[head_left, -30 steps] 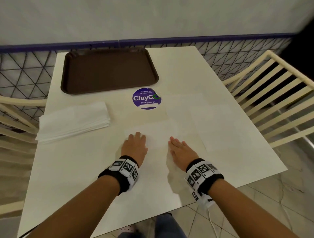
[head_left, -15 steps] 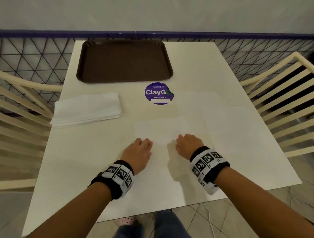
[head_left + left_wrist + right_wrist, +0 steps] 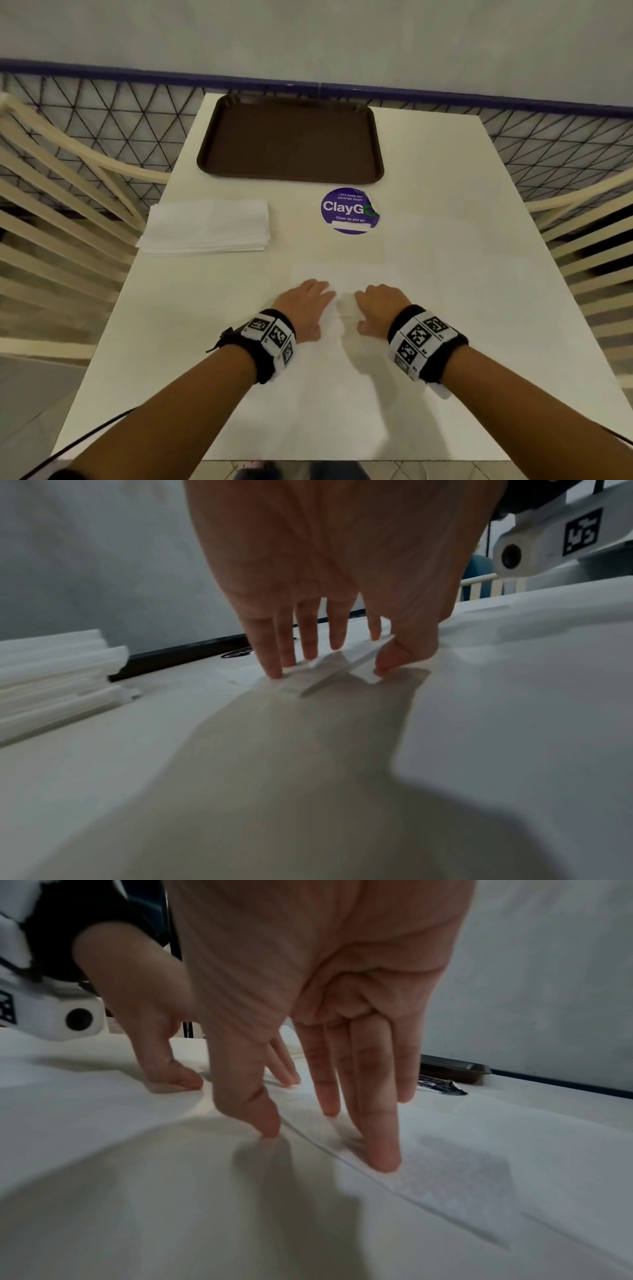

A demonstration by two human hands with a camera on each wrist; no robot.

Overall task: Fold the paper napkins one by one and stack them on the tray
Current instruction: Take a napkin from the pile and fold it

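A single white napkin [image 3: 349, 277] lies flat on the white table in front of me. My left hand [image 3: 318, 308] rests on its near left part; in the left wrist view the near edge of the napkin [image 3: 339, 666] is lifted, pinched between fingers and thumb. My right hand [image 3: 366, 308] stands beside it, straight fingertips [image 3: 383, 1161] pressing on the napkin [image 3: 445, 1164], thumb touching at its near edge. A stack of napkins [image 3: 205, 226] lies at the left. The brown tray [image 3: 291, 140] sits at the far edge with nothing on it.
A round purple sticker [image 3: 349, 210] is on the table between the tray and the napkin. Cream slatted chairs stand at the left [image 3: 68, 205] and right [image 3: 582, 222]. A wire fence and wall run behind the table.
Both hands slid back toward me along the napkin and came closer together. The right hand's fingers went from lying flat to standing on their tips. The left hand lifted the near edge.
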